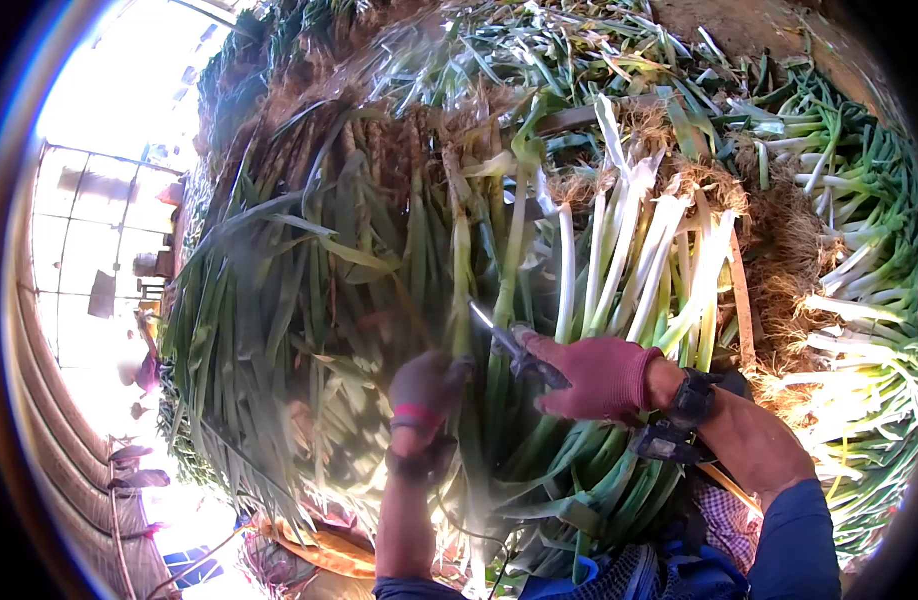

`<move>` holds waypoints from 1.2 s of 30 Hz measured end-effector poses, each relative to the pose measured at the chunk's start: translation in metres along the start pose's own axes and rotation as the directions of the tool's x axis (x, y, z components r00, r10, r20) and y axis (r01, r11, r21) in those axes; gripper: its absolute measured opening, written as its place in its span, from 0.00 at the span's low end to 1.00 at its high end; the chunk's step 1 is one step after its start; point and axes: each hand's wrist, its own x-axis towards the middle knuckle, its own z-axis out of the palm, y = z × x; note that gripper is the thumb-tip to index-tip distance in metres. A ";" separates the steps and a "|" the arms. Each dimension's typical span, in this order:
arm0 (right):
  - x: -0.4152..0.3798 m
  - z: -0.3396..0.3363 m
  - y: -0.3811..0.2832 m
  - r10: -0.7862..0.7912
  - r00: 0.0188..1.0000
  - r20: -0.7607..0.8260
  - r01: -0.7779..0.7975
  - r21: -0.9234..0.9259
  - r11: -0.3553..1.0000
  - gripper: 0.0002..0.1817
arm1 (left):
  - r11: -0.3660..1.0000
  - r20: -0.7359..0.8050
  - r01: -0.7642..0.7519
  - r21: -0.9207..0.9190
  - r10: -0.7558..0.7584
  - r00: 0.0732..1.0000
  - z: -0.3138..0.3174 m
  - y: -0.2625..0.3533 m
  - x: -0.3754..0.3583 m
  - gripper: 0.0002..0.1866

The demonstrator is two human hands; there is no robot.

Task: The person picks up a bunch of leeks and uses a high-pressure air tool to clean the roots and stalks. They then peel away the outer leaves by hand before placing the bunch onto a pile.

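My left hand (pixel 427 388), in a dark glove with a pink cuff, is closed round the stalk of a large green onion (pixel 462 255) whose root end points away from me. In my right hand (pixel 601 380), gloved in dull red, is a small knife (pixel 532 364) with a dark handle. Its short bright tip points up and left, close to the held stalk. Another green onion stalk (pixel 516 230) stands just right of it. Beyond the right hand lie several peeled onions (pixel 629 250) with white stems and roots, their leaves running under my right wrist.
A thick heap of unpeeled onions (pixel 309 250) fills the left side. Bundled onions (pixel 859 250) line the right edge, roots inward. Loose leaf trimmings (pixel 559 50) are scattered at the back. A yellow-orange cloth or bag (pixel 324 552) lies low on the left.
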 end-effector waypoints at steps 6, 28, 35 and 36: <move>0.035 -0.020 0.002 0.057 0.996 -0.068 -0.056 0.007 0.998 0.53 | 0.994 0.062 0.004 0.111 -0.011 0.998 0.002 0.010 0.004 0.23; -0.009 -0.016 0.006 -0.002 0.993 0.119 -0.015 0.140 0.990 0.50 | 0.674 0.254 0.192 -0.713 -0.007 0.967 0.006 0.000 0.011 0.20; -0.002 -0.016 -0.006 0.039 0.999 0.035 -0.041 0.079 0.996 0.54 | 0.729 0.230 0.154 -0.667 0.005 0.973 0.002 0.001 0.008 0.20; 0.003 -0.022 -0.009 0.092 0.996 0.012 -0.092 0.134 0.987 0.54 | 0.730 0.230 0.157 -0.665 0.000 0.973 0.004 -0.002 0.007 0.20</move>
